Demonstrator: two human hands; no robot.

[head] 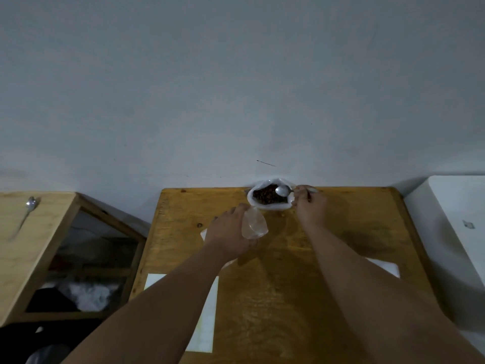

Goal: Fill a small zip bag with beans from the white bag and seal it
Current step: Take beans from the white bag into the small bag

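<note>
1. Grey wall [236, 88] fills the upper view; below it a wooden table [341, 232] stands against the wall, with a lower wooden unit [31, 245] to the left carrying a spare spoon [29, 208] and a white appliance [451, 232] to the right.
2. White bag [270, 204]: set at the table's far edge, mouth open upward, dark brown beans [266, 197] visible inside.
3. Right hand [311, 208]: closed on the handle of a metal spoon [283, 191]. The spoon's long axis runs roughly left–right, its bowl over the beans at the bag's right rim; whether it carries beans cannot be told.
4. Left hand [231, 232]: fingers pinched on the upper edge of the small zip bag [254, 225], which hangs clear, crumpled and apparently empty; whether its mouth is spread cannot be told.
5. Governing relation: the zip bag lies just near and left of the white bag, nearly touching its front rim. Judged from this layout, the spoon must travel a short way leftward and toward the person to reach it.
6. Stage, as a judgement: scooping is under way; filling is barely begun and sealing not yet done.
7. White sheets [207, 324] lie on the near part of the table.
</note>
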